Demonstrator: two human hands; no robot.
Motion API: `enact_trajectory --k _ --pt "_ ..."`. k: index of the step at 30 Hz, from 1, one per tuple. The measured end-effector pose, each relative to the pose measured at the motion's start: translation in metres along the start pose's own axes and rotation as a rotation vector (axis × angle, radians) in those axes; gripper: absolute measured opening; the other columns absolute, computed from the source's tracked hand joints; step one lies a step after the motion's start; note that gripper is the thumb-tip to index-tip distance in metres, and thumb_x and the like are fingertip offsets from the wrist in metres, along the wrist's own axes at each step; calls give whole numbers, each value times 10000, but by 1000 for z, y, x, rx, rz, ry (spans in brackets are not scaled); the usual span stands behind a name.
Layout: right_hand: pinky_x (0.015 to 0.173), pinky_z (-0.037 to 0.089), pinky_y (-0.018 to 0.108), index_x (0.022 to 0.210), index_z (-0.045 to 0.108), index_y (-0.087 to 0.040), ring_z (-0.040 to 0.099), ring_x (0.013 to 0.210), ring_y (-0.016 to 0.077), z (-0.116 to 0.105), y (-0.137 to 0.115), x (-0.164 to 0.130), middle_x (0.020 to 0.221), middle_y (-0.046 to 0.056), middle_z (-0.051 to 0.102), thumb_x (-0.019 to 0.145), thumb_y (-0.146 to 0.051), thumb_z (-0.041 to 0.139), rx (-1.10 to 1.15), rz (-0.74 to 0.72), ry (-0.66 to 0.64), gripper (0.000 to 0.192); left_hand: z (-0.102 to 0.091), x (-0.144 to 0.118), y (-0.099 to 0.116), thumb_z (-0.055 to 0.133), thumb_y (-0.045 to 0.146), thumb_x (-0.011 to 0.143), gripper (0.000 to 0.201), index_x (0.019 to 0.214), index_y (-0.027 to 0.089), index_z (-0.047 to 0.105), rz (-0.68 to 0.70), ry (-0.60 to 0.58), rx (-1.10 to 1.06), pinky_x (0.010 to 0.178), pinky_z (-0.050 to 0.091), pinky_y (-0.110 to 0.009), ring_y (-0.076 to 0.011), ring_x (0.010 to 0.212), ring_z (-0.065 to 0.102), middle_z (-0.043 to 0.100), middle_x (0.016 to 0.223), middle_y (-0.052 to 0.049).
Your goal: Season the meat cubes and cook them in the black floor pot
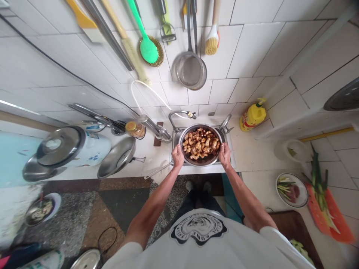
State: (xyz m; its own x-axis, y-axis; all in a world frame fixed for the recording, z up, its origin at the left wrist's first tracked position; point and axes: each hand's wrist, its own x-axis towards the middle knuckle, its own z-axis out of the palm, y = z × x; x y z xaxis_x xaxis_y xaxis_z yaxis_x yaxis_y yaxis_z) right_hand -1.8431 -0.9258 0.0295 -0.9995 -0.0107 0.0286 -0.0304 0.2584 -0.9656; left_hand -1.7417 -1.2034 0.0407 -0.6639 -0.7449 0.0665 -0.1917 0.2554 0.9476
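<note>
Over the small steel sink (176, 139), the left hand (177, 155) and right hand (224, 153) clasp opposite rims of a round metal bowl (201, 161) of browned, cooked meat chunks (201, 143). Sliced greens wait on a white plate (291, 203). White tiled counter (252, 153), utensil-hung tiled wall.

We see the bowl (201, 145) in the sink (176, 139), under the tap (179, 116) — our left hand (177, 155) and right hand (224, 154) at its two sides. Left on the counter (252, 157) lies a lid (117, 157); right, a bottle (252, 116) — nearer, a plate (291, 189).
</note>
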Motion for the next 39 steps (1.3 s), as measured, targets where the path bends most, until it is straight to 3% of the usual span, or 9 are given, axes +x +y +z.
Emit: enact_trajectory --k 7,24,29,35,39 --pt "707 412 359 845 479 -288 480 750 209 3 5 -2 764 -2 519 1080 -840 368 -57 38 -17 611 1 -5 -2 520 797 1053 652 714 242 563 -119 -30 15 706 454 -320 -185 680 510 528 645 4" --pt "695 397 342 876 474 -287 463 746 200 -4 4 -7 766 -19 503 1119 -809 346 -52 -11 6 590 -1 -10 -3 503 744 1076 591 753 253 569 9 4 26 742 470 -323 -200 719 535 515 671 0" --pt "696 391 353 825 452 -293 463 741 203 2 3 -5 745 -10 496 1088 -840 349 -86 10 13 615 1 -5 -14 504 783 1041 614 817 236 669 -93 -30 20 825 526 -370 -242 787 626 658 747 -54" --pt "704 385 345 859 446 -293 458 763 204 3 2 -8 765 -16 490 1104 -809 353 -48 24 7 579 -2 -3 -8 505 762 1068 603 799 238 639 -46 -16 23 798 523 -344 -224 772 611 628 718 -32" --pt "732 404 352 856 455 -297 473 779 217 6 6 -4 779 -1 514 1080 -851 332 -72 41 11 610 2 0 -3 521 793 1049 632 763 239 622 -139 -30 18 769 510 -339 -227 774 607 624 708 -40"
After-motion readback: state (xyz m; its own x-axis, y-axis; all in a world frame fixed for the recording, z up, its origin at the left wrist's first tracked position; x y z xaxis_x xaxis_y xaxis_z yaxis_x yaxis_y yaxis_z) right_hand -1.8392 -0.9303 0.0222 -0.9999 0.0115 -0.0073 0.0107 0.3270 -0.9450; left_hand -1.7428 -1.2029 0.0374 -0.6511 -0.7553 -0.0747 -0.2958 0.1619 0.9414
